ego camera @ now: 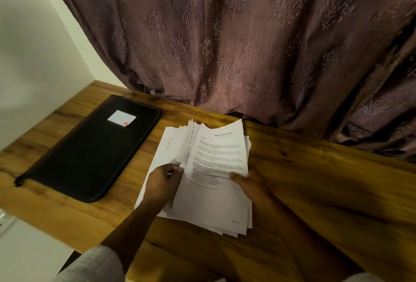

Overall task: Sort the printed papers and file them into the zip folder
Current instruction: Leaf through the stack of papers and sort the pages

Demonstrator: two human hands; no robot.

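1. Printed papers [209, 203] lie in one loose stack on the wooden table [315, 180], just right of the zip folder [90, 151]. Their long axis runs from the near edge toward the curtain [225, 34], with the heading at the far end.
2. One black zip folder lies flat and closed. Its long axis is diagonal, from near-left to far-right, and it carries one white label [121, 118] near its far end.
3. Left hand [164, 180] pinches the fanned left edges of several lifted sheets between thumb and curled fingers.
4. Right hand [249, 185] holds the top sheets at their right edge with the thumb pressed on the printed face. Its fingers are hidden beneath the paper.
5. Body text is too blurred to read, and the sheets overlap too much to count.
6. Both forearms are cut off at the bottom edge, and a grey sleeve [94, 263] covers the left one.
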